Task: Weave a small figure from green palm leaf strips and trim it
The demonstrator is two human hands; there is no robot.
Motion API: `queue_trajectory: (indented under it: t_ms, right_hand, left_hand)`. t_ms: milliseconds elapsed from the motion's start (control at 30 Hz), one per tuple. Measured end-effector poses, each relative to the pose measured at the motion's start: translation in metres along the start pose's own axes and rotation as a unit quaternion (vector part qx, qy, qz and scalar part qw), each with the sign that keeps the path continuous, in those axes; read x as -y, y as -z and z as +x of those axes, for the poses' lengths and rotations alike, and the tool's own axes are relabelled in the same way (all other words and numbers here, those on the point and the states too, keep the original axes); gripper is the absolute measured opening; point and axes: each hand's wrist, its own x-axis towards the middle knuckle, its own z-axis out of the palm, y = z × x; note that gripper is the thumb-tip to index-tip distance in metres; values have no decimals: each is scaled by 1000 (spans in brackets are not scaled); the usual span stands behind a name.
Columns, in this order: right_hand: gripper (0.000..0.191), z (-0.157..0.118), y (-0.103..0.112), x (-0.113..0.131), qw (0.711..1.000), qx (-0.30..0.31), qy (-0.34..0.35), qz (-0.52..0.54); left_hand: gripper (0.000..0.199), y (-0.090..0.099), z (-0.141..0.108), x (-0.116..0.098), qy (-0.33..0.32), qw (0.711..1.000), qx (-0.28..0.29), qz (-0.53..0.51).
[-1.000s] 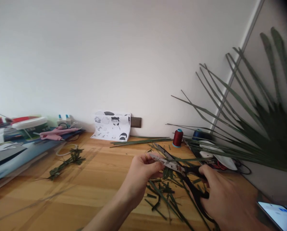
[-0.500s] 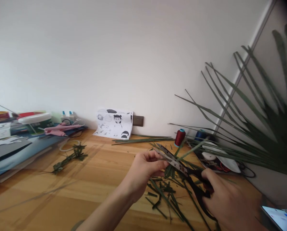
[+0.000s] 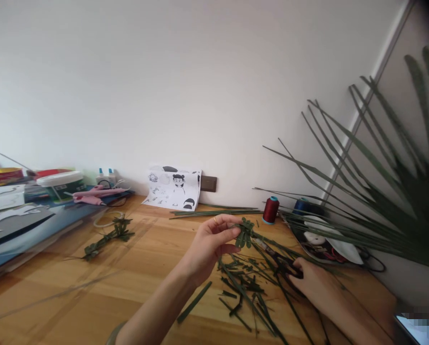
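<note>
Between the thumb and fingers of my left hand (image 3: 209, 244) is a small green woven leaf piece (image 3: 244, 234) with short rounded lobes. My left hand is closed on its left side, above the wooden table. To the right and a bit lower, my right hand (image 3: 313, 282) grips black-handled scissors (image 3: 277, 258). Their blades point up and left, low over the leaf strips and partly lost among them; how far apart they are I cannot make out. Cut leaf scraps (image 3: 248, 282) lie scattered beneath both hands. One loose strip (image 3: 195, 302) rests beside my left forearm.
A finished-looking woven leaf sprig (image 3: 108, 237) lies at left. Behind it are a pink glue gun (image 3: 97, 193) and a white-lidded tub (image 3: 62, 186). A red thread spool (image 3: 271, 210) stands near a tray (image 3: 318, 239). A large fan leaf (image 3: 397, 206) spreads at right.
The scissors have moved away from the leaf piece, down to the right. The long strips sticking up from it are gone. A loose strip now lies by my left forearm.
</note>
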Motion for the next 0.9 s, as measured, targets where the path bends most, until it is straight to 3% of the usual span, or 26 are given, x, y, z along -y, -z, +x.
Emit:
queue_trajectory:
  t_ms: [133, 267, 300, 367, 400, 467, 567, 667, 733, 800, 900]
  right_hand:
    - [18, -8, -8, 20, 994, 14, 70, 85]
    - [35, -13, 12, 62, 967, 43, 119, 219]
    - [39, -14, 19, 73, 952, 52, 125, 275]
    - [38, -14, 34, 92, 852, 86, 95, 507]
    - [35, -14, 41, 99, 819, 88, 76, 561]
    - [26, -11, 50, 108, 788, 85, 45, 608]
    - [20, -5, 55, 108, 801, 64, 32, 594]
    - [19, 0, 55, 100, 856, 3, 67, 513]
    - [14, 2, 53, 94, 898, -83, 139, 410]
    - [11, 2, 51, 90, 909, -175, 243, 289]
    - [20, -1, 49, 86, 878, -229, 386, 163]
  left_hand:
    - [15, 0, 2, 3, -18, 1000, -19, 3]
    - [11, -1, 3, 7, -41, 998, -39, 41]
    - [10, -1, 4, 8, -45, 997, -44, 54]
    - [9, -2, 4, 11, -52, 994, -51, 79]
    - [9, -3, 5, 12, -56, 993, -53, 89]
    - [7, -5, 5, 13, -64, 991, -57, 106]
    - [10, -6, 6, 10, -64, 986, -81, 127]
    - [21, -3, 9, 6, -67, 970, -184, 144]
    - [12, -1, 11, 5, -41, 962, -226, 149]
    - [29, 0, 13, 6, 51, 972, -187, 136]
    - [52, -3, 14, 11, 200, 973, -82, 75]
